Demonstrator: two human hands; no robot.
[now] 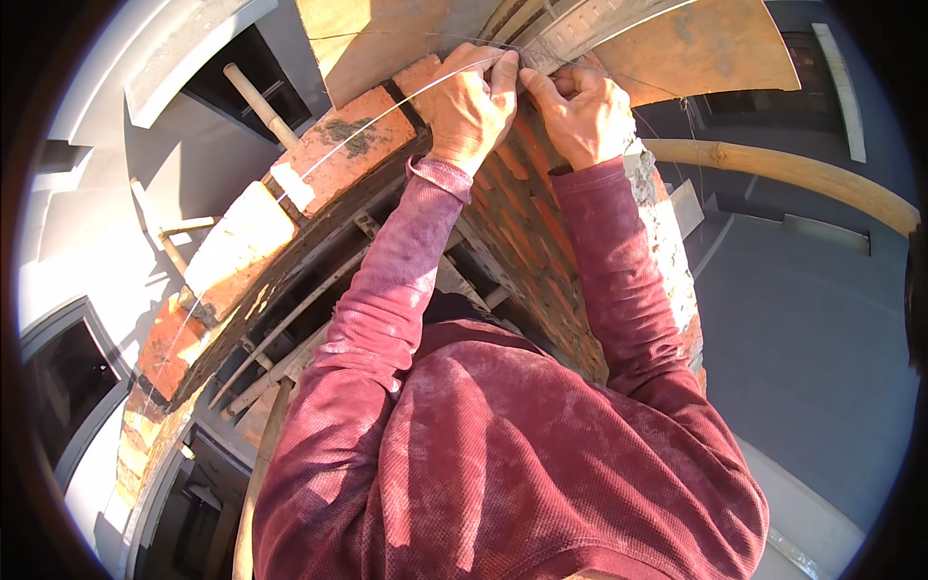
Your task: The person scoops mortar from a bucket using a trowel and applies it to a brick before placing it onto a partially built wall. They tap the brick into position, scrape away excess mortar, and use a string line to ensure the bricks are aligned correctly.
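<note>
Both my hands are close together at the top of a brick corner. A thin white string (396, 104) runs from the left along the brick course up to my left hand (474, 108), whose thumb and forefinger pinch it. My right hand (583, 111) is closed just beside it, thumb against curled fingers. What lies between those fingers is too small to make out. Right above both fingertips is the end of a pale grey, long straight bar (590, 31). Under the string, an orange brick (358, 140) carries a patch of wet-looking mortar.
Wooden boards (701, 48) stand beyond the bar. Brick walls (527, 203) drop away below my arms, with bamboo poles (309, 314) between them. A curved-looking bamboo pole (793, 169) extends right. Thin loose wires (688, 121) hang near my right hand. Neighbouring grey walls (812, 319) lie beyond.
</note>
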